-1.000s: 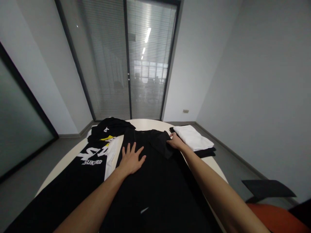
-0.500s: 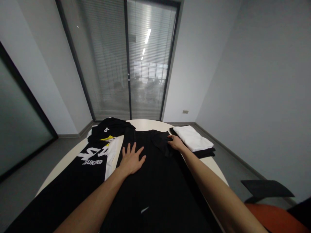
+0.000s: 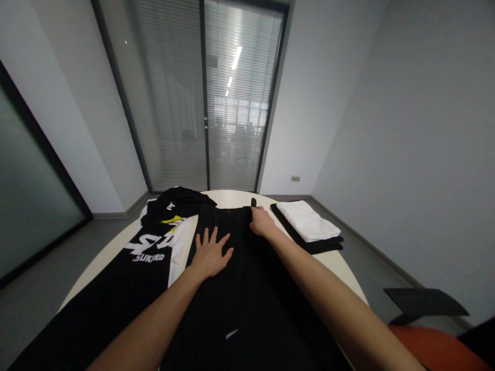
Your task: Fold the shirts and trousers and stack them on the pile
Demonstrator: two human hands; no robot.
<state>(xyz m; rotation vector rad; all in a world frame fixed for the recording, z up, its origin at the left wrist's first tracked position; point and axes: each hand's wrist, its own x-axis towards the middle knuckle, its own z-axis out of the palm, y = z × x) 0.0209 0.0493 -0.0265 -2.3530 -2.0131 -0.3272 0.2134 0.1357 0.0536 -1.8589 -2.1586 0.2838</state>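
A black T-shirt [image 3: 247, 288] lies spread in front of me, with a small white mark near its lower part. My left hand [image 3: 211, 252] rests flat on its upper left area, fingers spread. At the shirt's far right, my right hand [image 3: 262, 221] is closed on the black cloth, and a small dark bit of fabric sticks up above the fingers. The part of the cloth under the right hand is hidden.
To the left lie black garments with white lettering [image 3: 149, 245] and a yellow patch. A folded white garment [image 3: 307, 219] sits on folded black cloth [image 3: 328, 243] at the right. All rest on a pale round table [image 3: 348, 270]. A chair [image 3: 429, 304] stands at the right.
My right hand has moved left and inward with the shirt's right side, which is now folded in; more tabletop shows beside the folded stack. The left hand has stayed in place.
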